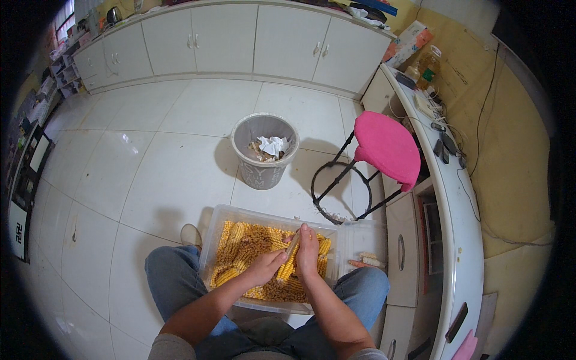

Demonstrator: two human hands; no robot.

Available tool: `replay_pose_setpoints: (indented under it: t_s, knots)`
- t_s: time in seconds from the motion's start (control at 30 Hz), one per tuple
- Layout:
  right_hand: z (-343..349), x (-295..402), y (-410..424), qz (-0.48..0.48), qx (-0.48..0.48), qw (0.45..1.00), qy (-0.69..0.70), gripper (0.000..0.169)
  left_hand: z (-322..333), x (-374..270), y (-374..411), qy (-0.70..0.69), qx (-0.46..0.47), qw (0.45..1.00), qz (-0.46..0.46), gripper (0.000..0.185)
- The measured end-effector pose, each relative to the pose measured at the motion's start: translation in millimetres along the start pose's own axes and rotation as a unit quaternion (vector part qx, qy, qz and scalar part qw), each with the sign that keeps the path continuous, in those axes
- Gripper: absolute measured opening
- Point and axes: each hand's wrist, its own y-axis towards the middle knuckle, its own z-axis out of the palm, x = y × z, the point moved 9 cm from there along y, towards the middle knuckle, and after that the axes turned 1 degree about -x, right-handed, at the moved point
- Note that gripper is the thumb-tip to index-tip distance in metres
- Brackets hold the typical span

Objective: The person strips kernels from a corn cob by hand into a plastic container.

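Between my legs stands a clear plastic bin (210, 238) with ears of corn (234, 240) and loose kernels (222, 264) in it. Some ears are bright yellow; others look brownish. Over its right half, my left hand (269, 266) and my right hand (308, 249) meet around a slim, pale-brown corn cob (293, 245), tilted with its upper end away from me. The fingers cover part of it, so whether kernels remain on its underside cannot be seen. Just below the hands shows a yellow ear (286, 270), partly hidden; whether it is held or lying is unclear.
Several stripped cobs (370, 261) lie right of the bin, near a white cabinet (400, 256). Beyond the bin stand a grey waste bin (261, 173) holding crumpled paper and a pink-covered stool (387, 146) with dark legs. White cupboards (225, 40) line the far wall.
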Motion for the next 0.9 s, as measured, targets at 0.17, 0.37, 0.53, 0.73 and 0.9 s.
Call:
replay_pose_setpoints:
  t_s: [0.17, 0.37, 0.53, 0.73, 0.9]
  knots:
    - [-1, 6, -1, 0.010, -0.013, 1.000, 0.020, 0.036, 8, 10, 0, 0.020, 0.062, 0.997, -0.031, 0.036]
    - [-7, 3, 1, 0.011, -0.032, 0.999, 0.036, 0.037, 11, 7, -1, 0.011, 0.059, 0.998, -0.027, 0.035]
    - [-8, 0, 1, 0.031, -0.032, 0.998, 0.049, 0.038, 7, 7, -1, -0.008, 0.047, 0.999, 0.003, 0.036]
    - [-9, 2, 1, 0.010, -0.030, 0.998, 0.050, 0.039, 13, 14, -1, -0.028, 0.087, 0.994, -0.066, 0.036]
    - [-12, 4, 1, 0.016, -0.047, 0.998, 0.048, 0.039, 12, 2, -2, 0.019, 0.106, 0.993, -0.038, 0.036]
